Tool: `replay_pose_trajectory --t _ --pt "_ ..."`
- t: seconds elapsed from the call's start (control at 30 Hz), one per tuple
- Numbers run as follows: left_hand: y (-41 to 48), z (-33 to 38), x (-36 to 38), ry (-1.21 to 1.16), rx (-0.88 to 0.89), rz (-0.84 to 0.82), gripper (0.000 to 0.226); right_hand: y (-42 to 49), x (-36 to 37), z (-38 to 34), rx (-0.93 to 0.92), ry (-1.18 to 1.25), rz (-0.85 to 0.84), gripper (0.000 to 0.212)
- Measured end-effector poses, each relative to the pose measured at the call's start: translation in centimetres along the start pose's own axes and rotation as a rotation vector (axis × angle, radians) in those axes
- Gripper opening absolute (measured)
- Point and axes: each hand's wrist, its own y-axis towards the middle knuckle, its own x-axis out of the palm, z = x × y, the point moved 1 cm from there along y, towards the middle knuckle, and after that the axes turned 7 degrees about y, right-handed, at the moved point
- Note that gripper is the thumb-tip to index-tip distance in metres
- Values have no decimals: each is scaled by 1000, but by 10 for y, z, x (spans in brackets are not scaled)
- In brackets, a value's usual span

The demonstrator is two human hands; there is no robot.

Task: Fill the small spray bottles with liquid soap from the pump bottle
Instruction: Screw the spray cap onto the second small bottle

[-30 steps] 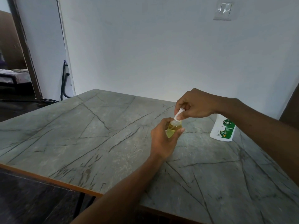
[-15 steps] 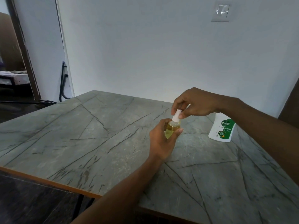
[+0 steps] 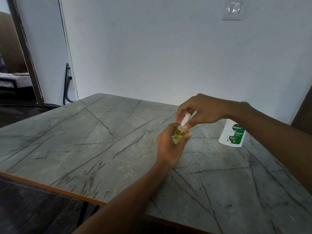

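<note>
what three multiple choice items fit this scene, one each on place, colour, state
1. Where is the pump bottle?
A. on the floor
B. upright on the table, far right
C. on a shelf
2. What colour is the liquid in the small spray bottle?
A. blue
B. red
C. yellow-green
3. What is the right hand doing?
A. pinching the white spray top
B. lying flat on the table
C. pressing the pump

Answers: 1 B, it stands behind the right forearm; 2 C, the tint shows between fingers of the left hand; 3 A, its fingertips close on it.
</note>
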Motion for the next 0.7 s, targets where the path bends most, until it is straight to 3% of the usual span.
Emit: replay_pose_trajectory --t 0.1,0.27,0.37,0.47,0.53,0.7 --pt "-1 0 0 -10 5 -4 41 5 4 1 -11 -38 67 10" --pt "-1 1 -1 -17 15 7 39 12 20 6 114 -235 121 51" --pt "-1 -1 0 -33 8 11 40 10 15 4 119 -174 128 71" --pt "0 -2 1 -32 1 14 42 3 3 1 72 -11 40 50" --pt "0 -2 1 -16 13 17 44 2 -2 1 25 -26 -8 32" --pt "1 -4 2 6 25 2 45 6 2 4 40 -87 92 11"
